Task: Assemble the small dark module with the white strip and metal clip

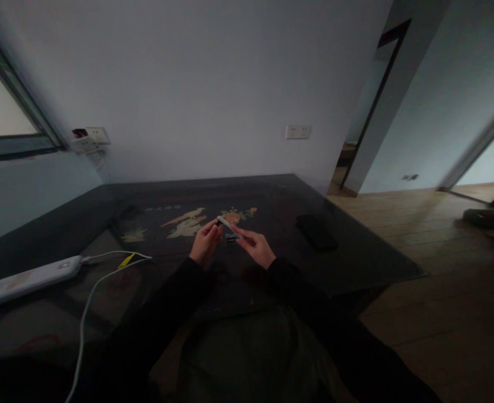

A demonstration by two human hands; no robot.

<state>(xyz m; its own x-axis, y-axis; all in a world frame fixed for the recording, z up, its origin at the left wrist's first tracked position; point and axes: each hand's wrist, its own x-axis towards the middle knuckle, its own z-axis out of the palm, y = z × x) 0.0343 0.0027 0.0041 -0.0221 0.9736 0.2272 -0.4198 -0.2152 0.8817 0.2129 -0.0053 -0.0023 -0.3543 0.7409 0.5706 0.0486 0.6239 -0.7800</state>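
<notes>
We hold a slim white pen-like stick [227, 224] above the dark glass worktop [356, 246]. Left hand [206, 242]: fingers pinched on its dark near tip. Right hand [255, 247]: fingers closed round the other end, with a small dark clip-like piece [231, 238] just below; what that piece is, we cannot tell. Judged step: working the tip end, cap or nib. Next move calls for a steady right grip while the left pulls or twists. A white power bank [28, 278] with its cable [88, 302] lies well apart on the left, and a black phone [316, 232] lies to the right.
</notes>
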